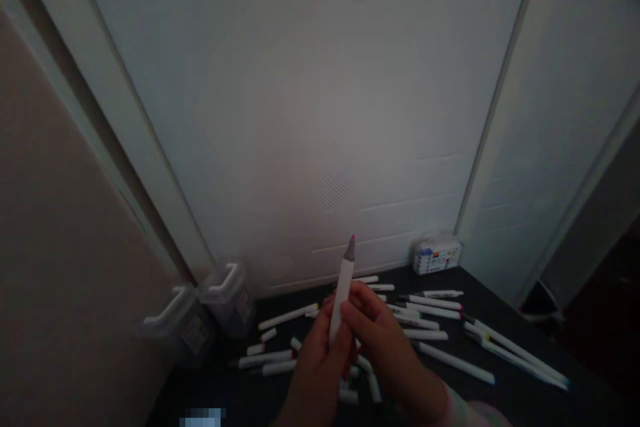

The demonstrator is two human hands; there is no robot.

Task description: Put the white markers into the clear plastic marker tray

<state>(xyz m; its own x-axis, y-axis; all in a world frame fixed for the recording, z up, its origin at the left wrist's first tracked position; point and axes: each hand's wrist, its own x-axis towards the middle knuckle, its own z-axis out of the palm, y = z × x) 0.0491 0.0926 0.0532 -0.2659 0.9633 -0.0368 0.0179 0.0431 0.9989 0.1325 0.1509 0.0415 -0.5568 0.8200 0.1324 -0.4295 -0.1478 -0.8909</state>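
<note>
While the left hand (317, 355) and right hand (384, 339) close around its barrel, the white marker (344, 283) stands tip-up above the dark bench (543, 401); loose markers (453, 361) surround it, and the label on the marker box (437, 255) is unreadable.

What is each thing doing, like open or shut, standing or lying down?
held marker: upright, tip up, uncapped it seems.
left hand: closed around the held marker.
right hand: closed around it too.
loose markers: lying flat, scattered on the dark surface.
two clear boxes: lids on, handles up.
marker pack: standing against the wall.
</note>
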